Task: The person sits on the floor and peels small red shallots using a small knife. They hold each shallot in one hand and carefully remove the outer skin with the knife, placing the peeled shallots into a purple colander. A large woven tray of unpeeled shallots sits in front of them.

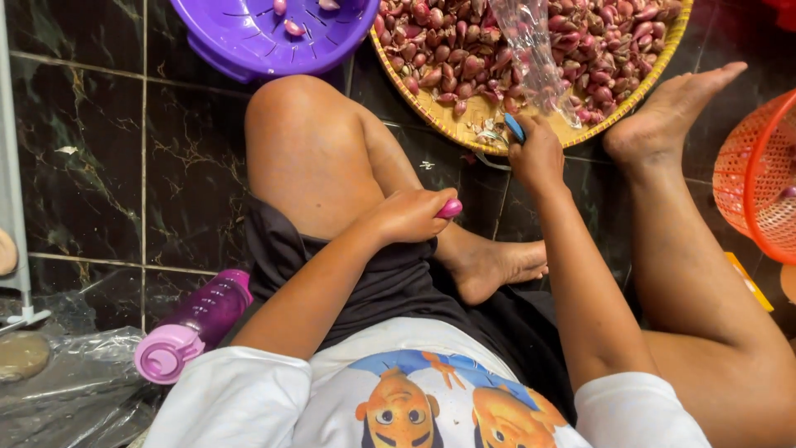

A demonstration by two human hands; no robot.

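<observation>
While sitting on the dark tiled floor (99, 158), the person is peeling shallots.
Left hand (412, 217) is closing tight around one pink peeled shallot (449, 208) over the knee; right hand (537, 158) is gripping a blue-handled knife (515, 128) beside the round woven tray (464, 124), best kept pointing away.

A clear plastic bag (537, 58) lies crumpled over the shallot tray (464, 124).

White printed T-shirt, dark shorts, bare feet

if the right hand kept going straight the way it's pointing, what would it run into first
The right hand, gripping a blue-handled tool, points up toward the woven tray. It would probably meet the clear plastic bag and shallots there first; depth is unclear.
</observation>
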